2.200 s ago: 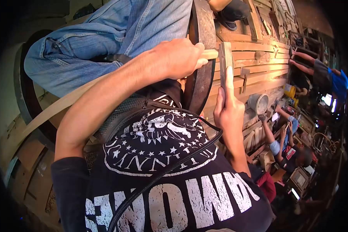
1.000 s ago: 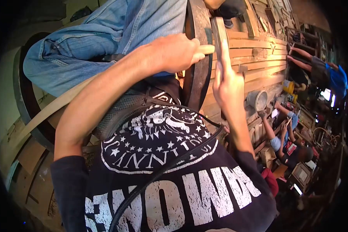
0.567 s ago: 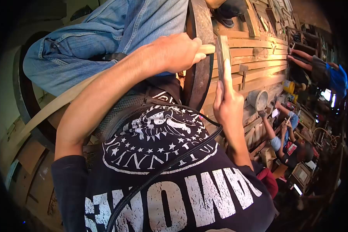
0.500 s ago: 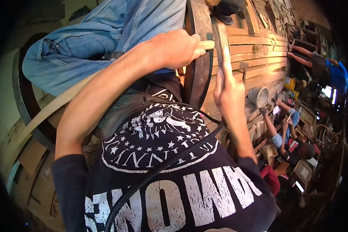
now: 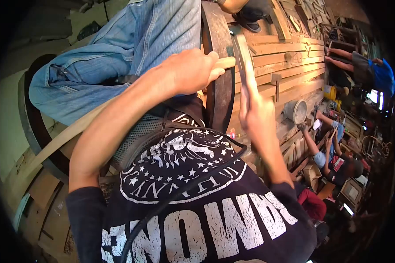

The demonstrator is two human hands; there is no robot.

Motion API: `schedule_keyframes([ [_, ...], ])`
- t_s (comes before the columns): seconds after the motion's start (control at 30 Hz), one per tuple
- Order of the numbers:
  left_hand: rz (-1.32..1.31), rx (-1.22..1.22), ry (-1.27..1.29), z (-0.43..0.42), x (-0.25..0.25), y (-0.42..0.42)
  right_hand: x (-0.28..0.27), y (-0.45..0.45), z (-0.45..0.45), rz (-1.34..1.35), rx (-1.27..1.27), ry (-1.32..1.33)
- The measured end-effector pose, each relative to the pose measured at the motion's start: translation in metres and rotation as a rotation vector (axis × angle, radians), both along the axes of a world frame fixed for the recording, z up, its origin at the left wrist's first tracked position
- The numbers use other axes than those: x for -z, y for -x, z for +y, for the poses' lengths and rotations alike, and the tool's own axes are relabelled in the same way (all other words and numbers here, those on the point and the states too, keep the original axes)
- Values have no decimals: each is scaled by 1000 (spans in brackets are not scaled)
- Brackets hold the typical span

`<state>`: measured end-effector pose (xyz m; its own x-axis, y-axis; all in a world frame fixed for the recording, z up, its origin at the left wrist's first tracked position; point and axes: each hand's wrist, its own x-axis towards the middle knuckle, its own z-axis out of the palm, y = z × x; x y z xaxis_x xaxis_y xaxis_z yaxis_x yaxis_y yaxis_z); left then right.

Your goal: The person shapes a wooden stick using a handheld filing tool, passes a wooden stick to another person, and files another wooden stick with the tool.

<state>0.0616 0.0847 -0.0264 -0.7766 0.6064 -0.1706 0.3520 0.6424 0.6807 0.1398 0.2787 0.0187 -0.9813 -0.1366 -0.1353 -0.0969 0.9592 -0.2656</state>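
My left hand (image 5: 191,72) is closed around a pale wooden strip (image 5: 226,62), whose squared end sticks out past the fingers. A long pale strip (image 5: 61,133) runs under my left forearm; whether it is the same piece I cannot tell. My right hand (image 5: 258,114) grips a long, flat, blade-like tool (image 5: 245,57) that points away from me. Blur hides exactly what it is. The tool lies just right of the strip's end, with a small gap between them. A dark curved band (image 5: 219,83) passes beneath the strip, beside my jeans (image 5: 162,35).
Wooden planks (image 5: 285,61) cover the floor ahead to the right, with a hammer-like tool (image 5: 275,83) lying on them. A bucket (image 5: 296,110) stands farther right. Two other people are there: one in a blue shirt (image 5: 382,74), another seated in dark clothing (image 5: 340,168). A black cord (image 5: 175,197) crosses my shirt.
The whole view has shifted slightly. My left hand and the strip's end sit a little lower and left. The tool in my right hand has moved a little left; both grips stay closed.
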Motion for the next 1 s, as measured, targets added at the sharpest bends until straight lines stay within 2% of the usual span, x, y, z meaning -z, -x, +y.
schedule_keyframes([
  [0.07,-49,-7,-10,1,-1,0,-2,-14,5,6,3,98],
  [0.17,-14,-6,-67,0,6,0,11,5,3,46,-24,-18],
  [0.27,-26,-25,-7,-2,-3,-1,10,22,-4,60,-51,8],
  [0.4,-50,7,-31,-1,3,1,-14,-21,3,-49,25,145],
  [0.47,-63,-5,-26,-1,4,-4,-10,-1,-5,-77,31,116],
  [0.57,-35,-30,-30,-1,-2,-4,7,31,-11,61,-96,-56],
  [0.73,-63,-7,-4,-2,-3,0,-12,-11,-4,-85,28,56],
  [0.83,-45,-43,-52,-2,2,-2,4,14,-6,-16,-14,-44],
  [0.93,-38,-11,-56,-4,-2,-1,12,25,-3,67,-71,5],
  [1.0,-59,4,7,-5,-3,4,-14,-1,-4,-77,8,39],
])
